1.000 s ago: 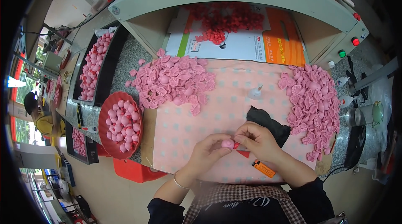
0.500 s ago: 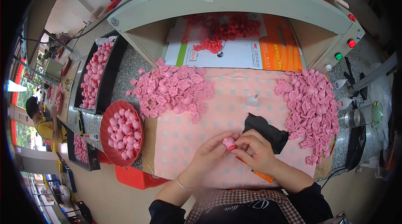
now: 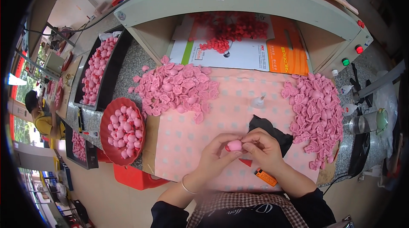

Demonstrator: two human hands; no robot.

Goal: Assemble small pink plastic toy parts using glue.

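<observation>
Two hands meet over the pink dotted cloth [image 3: 238, 113] in the head view, both pinching one small pink piece [image 3: 234, 145] between them; the left hand [image 3: 215, 156] has thumb and forefinger curled round its left side, the right hand [image 3: 264, 149] closes its fingertips on the right side, where a bit of red shows at the piece's lower edge; the piece sits clear of the cloth, held up between the fingertips of both hands, just near the front edge of the bench. Just behind the right hand lies a black rag [image 3: 272, 131]; a red triangular scrap [image 3: 246, 162] and an orange lighter [image 3: 266, 177] lie on the cloth below that hand. Farther back, one heap of pink shells [image 3: 174, 88] lies to the left and another pink heap [image 3: 315, 113] to the right, with a small white glue bottle [image 3: 258, 100] between them; a red bowl [image 3: 111, 151] of pink rounded parts stands at the left edge of the cloth; red pieces [image 3: 230, 30] lie on cardboard under the shelf.
</observation>
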